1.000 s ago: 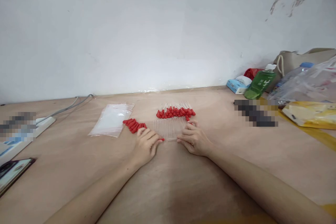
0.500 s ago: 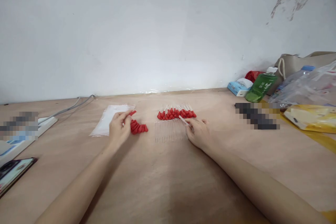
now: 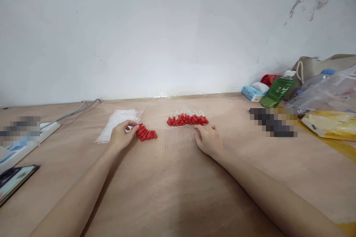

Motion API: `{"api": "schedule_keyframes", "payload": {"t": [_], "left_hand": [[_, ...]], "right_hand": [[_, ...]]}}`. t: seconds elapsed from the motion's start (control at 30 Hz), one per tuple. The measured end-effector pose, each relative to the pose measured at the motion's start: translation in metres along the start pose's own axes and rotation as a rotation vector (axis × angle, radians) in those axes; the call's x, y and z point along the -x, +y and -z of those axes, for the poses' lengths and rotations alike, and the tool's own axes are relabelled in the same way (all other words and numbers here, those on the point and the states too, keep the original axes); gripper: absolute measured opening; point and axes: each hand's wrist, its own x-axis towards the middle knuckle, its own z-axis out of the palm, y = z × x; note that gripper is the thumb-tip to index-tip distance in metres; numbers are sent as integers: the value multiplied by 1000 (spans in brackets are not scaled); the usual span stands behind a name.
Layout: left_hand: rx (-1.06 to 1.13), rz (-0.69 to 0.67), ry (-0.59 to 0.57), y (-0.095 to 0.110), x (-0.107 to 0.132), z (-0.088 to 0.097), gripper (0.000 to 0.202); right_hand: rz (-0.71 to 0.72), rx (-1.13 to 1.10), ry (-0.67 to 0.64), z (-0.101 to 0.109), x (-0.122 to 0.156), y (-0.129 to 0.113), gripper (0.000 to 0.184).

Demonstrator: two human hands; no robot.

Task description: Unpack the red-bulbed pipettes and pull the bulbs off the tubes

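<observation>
My left hand [image 3: 122,134] pinches a red rubber bulb [image 3: 140,124] at the upper end of a curved row of red rubber bulbs [image 3: 146,134]. My right hand [image 3: 208,139] is closed at the right end of a row of clear glass tubes [image 3: 176,139]. Its fingertips grip a thin tube, only partly visible against the others. Behind that row lie droppers [image 3: 189,119], several clear tubes fitted with red bulbs, the bulbs facing me.
Clear plastic bags [image 3: 114,120] lie beside my left hand. At left are a power strip [image 3: 50,129] with a grey cable and a phone [image 3: 16,181]. A tissue pack [image 3: 251,93], a green bottle [image 3: 278,90] and a yellow packet [image 3: 330,124] stand or lie at right.
My left hand has lowered slightly, bringing its bulb down against the row of bulbs. My right hand has lowered the tube's raised tip towards the row of tubes.
</observation>
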Motion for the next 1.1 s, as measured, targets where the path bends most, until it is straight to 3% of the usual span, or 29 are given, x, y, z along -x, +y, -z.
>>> {"api": "schedule_keyframes", "payload": {"t": [0.23,0.37,0.5,0.6,0.83,1.1], "left_hand": [[11,62,110,7,-1,7,27],[-11,-99,148,24,-3,9,23],[-149,-347,-3,55,-9,-8,20],[-242,-408,-141,77,-16,-30,22],[-157,-307,-259,95,-28,-64,17],[5,-202,-115,83,-13,-69,22]], "right_hand": [[21,-35,29,-3,-1,-3,18],[83,-29,34,0,1,-3,20],[99,-20,29,1,3,-4,24],[100,-32,15,0,3,-4,27],[58,-69,91,-2,4,-2,27],[46,-106,118,0,4,-2,25]]}}
